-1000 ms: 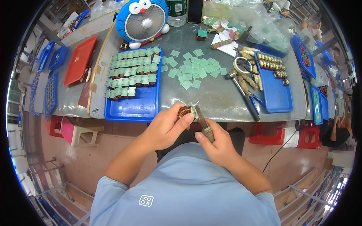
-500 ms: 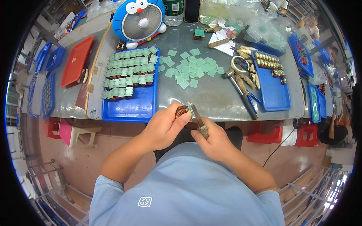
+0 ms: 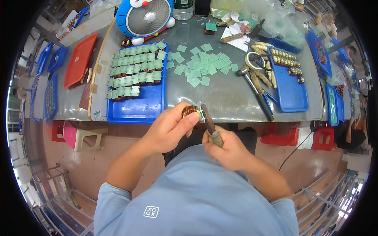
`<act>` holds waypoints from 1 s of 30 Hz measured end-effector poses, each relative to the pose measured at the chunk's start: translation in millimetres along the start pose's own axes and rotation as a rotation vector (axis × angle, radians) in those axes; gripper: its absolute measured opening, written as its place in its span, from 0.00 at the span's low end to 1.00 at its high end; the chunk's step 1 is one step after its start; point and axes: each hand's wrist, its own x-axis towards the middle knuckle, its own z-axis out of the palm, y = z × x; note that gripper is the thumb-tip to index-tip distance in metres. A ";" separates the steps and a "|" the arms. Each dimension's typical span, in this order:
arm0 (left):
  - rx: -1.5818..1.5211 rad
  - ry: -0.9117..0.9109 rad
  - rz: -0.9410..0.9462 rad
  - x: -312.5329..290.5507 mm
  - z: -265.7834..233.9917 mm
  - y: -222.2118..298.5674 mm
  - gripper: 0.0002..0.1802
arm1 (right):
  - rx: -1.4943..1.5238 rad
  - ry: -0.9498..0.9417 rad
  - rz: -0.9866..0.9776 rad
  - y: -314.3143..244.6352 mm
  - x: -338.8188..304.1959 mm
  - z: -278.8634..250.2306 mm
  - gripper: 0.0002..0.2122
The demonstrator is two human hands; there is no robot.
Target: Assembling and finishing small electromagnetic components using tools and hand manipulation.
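Observation:
Near the table's front edge, my left hand (image 3: 167, 129) is closed around a copper-wound ring coil (image 3: 189, 110). A small pale green plate (image 3: 201, 114) shows at the coil's right side, partly hidden by my thumb. My right hand (image 3: 228, 148) grips the thick wrapped handle of a knife-like tool (image 3: 209, 121). Its flat metal blade points up and away from me, with the tip just right of the coil. Whether the blade touches the plate, I cannot tell. Beyond my hands, many loose green square plates (image 3: 204, 61) lie scattered on the grey table (image 3: 232, 104).
The left blue tray (image 3: 136, 109) holds rows of coils with green plates. At right are a hammer (image 3: 258, 96), pliers (image 3: 271, 100), a tape roll (image 3: 252, 61) and another blue tray (image 3: 293, 100) with coils. A cartoon-shaped fan (image 3: 145, 19) stands at the back.
My right hand has moved slightly down and right, and the blade has shifted a little away from the coil. The left hand still holds the coil, now turned slightly. The whole view has shifted slightly.

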 end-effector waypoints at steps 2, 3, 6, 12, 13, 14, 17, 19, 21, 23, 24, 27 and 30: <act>0.048 0.061 0.049 0.3 4.8 -2.8 0.16 | -0.131 0.122 -0.059 8.2 10.4 6.8 0.06; 0.092 0.110 0.057 1.1 6.7 -7.3 0.16 | -0.261 0.242 -0.111 9.5 13.7 9.0 0.07; 0.165 0.161 0.084 1.3 4.2 -10.2 0.15 | -0.277 0.145 -0.094 4.0 16.1 6.2 0.12; 0.169 0.161 0.052 1.5 8.5 -7.1 0.15 | -0.356 0.125 -0.093 -0.2 12.9 9.4 0.15; 0.179 0.169 0.045 2.3 8.6 -4.4 0.15 | -0.357 0.127 -0.093 2.2 14.8 10.8 0.15; 0.179 0.167 0.048 2.5 9.1 -7.9 0.15 | -0.406 0.175 -0.107 7.8 17.7 12.4 0.14; 0.249 0.205 0.065 1.8 7.4 -16.6 0.15 | -0.453 0.214 -0.109 10.7 19.9 11.7 0.13; 0.283 0.158 0.104 -1.4 5.9 -9.9 0.14 | -0.450 0.203 -0.091 10.3 20.1 12.8 0.12; 0.282 0.159 0.143 -0.2 4.9 -8.5 0.14 | -0.433 0.296 -0.230 9.3 18.6 16.9 0.10; 0.286 0.164 0.184 0.1 3.3 -6.3 0.14 | -0.443 0.304 -0.231 7.7 19.6 15.4 0.10; 0.272 0.174 0.194 -0.7 3.1 -5.8 0.14 | -0.452 0.314 -0.231 7.2 20.1 14.6 0.10; 0.283 0.187 0.199 0.3 2.9 -2.3 0.14 | -0.491 0.346 -0.279 12.9 22.4 13.8 0.11; 0.343 0.245 0.182 2.4 11.7 -4.8 0.14 | -0.637 0.470 -0.303 20.4 28.2 13.4 0.11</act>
